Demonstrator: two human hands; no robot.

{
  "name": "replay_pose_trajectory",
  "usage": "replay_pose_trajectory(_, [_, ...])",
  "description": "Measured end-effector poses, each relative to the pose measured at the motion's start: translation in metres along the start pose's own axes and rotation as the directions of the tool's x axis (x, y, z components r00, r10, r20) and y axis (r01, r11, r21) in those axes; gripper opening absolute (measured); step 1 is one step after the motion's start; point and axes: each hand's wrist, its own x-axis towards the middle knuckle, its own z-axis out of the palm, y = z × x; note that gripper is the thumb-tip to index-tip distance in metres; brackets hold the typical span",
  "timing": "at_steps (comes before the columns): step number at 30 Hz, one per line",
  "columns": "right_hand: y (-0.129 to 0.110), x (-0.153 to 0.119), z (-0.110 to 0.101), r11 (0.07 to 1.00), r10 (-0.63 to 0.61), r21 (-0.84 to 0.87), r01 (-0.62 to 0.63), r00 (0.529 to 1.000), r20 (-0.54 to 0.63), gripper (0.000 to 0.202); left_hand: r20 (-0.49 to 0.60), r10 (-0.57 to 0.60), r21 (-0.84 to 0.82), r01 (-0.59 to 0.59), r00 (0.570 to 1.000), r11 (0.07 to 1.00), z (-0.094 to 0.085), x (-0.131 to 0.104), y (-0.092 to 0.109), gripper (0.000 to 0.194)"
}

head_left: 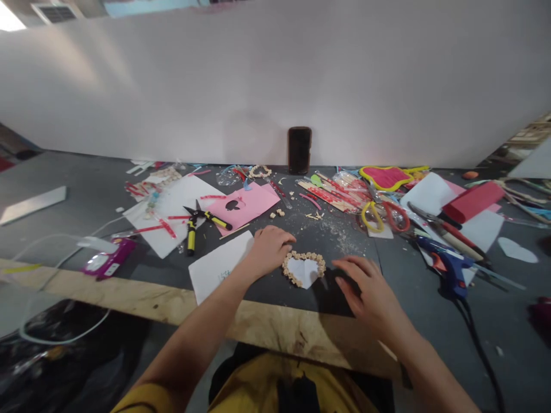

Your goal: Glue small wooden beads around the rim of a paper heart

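Note:
A white paper heart [305,272] lies on the dark table near its front edge, with small tan pieces [300,254] set along its top and sides. My left hand [272,246] is at the heart's upper left, its fingers bent and close together; whether a small piece is between them cannot be made out. To the right of the heart, my right hand [364,281] hovers with fingers and thumb apart and nothing between them. A few loose tan pieces [278,213] lie beyond my left hand.
Yellow-black pliers [191,234] and pink paper [253,206] lie left. Scissors [381,217], a blue glue gun [451,267] and a white paper heart [517,250] are right. A phone [299,150] leans on the white board [275,80]; a purple power strip [109,258] sits far left.

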Motion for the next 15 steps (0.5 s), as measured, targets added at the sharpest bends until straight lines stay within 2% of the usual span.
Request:
replay_pose_trajectory(4, [-0.009,0.043,0.002,0.986,-0.146,-0.07,0.149,0.988,0.051,0.032,-0.139,0.046,-0.071,-0.056,0.989,0.996,0.007,0.003,-0.007,0.022])
replay_pose_trajectory(6, [-0.013,0.056,0.009,0.981,-0.168,-0.086,0.173,0.983,0.069,0.033,-0.185,0.082,-0.064,-0.096,0.979,0.993,0.008,0.002,-0.011,0.023])
replay_pose_trajectory(9, [-0.013,0.061,0.021,0.982,-0.161,-0.088,0.168,0.983,0.084,0.029,-0.176,0.129,-0.041,-0.138,0.976,0.99,0.007,-0.002,-0.016,0.021])
replay_pose_trajectory(15, [-0.007,0.058,0.034,0.979,-0.156,-0.116,0.167,0.983,0.101,0.025,-0.11,0.098,-0.027,-0.101,0.989,0.995,0.001,-0.007,-0.015,0.022])
